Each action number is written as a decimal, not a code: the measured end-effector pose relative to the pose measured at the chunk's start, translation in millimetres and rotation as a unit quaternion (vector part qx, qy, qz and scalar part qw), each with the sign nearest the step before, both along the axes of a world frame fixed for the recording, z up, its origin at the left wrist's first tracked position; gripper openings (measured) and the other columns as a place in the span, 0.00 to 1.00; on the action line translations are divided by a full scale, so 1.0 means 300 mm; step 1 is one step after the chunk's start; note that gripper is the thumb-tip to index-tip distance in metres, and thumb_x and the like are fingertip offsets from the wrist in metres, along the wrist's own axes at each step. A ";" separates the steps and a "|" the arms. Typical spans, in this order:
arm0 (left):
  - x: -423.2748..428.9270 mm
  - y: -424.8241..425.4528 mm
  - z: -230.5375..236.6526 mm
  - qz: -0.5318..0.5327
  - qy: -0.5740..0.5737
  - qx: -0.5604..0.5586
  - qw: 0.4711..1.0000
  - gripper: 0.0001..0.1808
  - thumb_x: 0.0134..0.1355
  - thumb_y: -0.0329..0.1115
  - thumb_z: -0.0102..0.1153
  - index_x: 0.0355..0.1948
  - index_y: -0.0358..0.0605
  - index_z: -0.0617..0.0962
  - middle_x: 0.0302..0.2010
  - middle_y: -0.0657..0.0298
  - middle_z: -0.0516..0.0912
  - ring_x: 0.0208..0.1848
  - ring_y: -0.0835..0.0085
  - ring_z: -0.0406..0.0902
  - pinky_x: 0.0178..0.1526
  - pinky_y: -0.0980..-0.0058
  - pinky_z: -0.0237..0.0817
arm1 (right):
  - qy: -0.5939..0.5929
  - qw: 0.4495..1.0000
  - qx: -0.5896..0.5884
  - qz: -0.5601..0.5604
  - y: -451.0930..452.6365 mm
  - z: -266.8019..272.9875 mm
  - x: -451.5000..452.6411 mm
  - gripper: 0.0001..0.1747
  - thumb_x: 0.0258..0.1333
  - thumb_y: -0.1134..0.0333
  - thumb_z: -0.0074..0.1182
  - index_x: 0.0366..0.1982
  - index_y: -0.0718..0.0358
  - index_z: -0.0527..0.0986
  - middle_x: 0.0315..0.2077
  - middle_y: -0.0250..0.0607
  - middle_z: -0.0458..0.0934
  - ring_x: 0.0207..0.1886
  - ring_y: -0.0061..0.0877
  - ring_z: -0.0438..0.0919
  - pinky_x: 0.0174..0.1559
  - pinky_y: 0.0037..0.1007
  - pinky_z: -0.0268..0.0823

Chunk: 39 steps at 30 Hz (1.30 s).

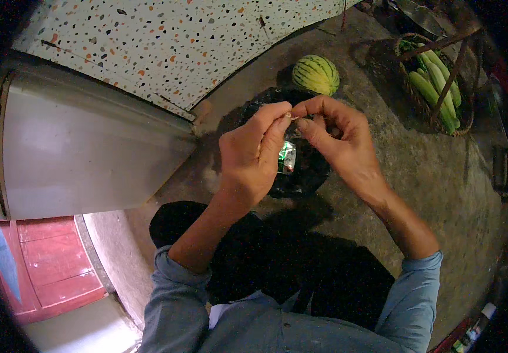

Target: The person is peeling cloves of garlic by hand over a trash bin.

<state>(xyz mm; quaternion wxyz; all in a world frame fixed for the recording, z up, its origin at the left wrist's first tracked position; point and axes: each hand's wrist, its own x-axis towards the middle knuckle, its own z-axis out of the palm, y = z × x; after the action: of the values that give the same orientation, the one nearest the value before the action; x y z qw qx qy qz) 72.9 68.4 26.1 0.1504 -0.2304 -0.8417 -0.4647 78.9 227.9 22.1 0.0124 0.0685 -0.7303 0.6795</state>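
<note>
Both hands meet in front of me over a black plastic bag (313, 176) that lines some container on the floor. Between thumb and index finger, my left hand (254, 150) pinches a small pale piece (288, 115), too small to name. My right hand (342, 137) has its thumb and index finger right beside it, at a thin pale sliver (295, 118); whether the two bits are joined I cannot tell. A shiny green and silver wrapper (287, 156) shows in the bag below my hands. Part of the bag's opening is hidden by the hands.
A striped watermelon (316, 74) lies on the concrete floor just beyond the bag. At the upper right stands a wicker basket (469, 125) of long green gourds (437, 79). A grey refrigerator (99, 145) is at the left, near a speckled terrazzo surface (161, 39). A bottle (474, 328) is at the lower right.
</note>
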 end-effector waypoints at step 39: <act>-0.014 -0.015 0.021 -0.153 -0.532 0.459 0.694 0.09 0.69 0.38 0.43 0.41 0.45 0.72 0.17 0.74 0.61 0.15 0.86 0.54 0.18 0.84 0.48 | -0.010 0.998 -0.036 0.042 -0.020 -0.005 -0.003 0.07 0.56 0.68 0.48 0.27 0.64 0.68 0.21 0.24 0.67 0.27 0.11 0.63 0.27 0.20 0.58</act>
<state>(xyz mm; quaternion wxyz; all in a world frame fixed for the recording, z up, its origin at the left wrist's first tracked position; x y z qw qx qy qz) 68.8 63.8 32.3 -0.3089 0.0278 -0.4159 -0.8549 77.9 221.8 20.7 -0.0205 0.0916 -0.7018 0.7062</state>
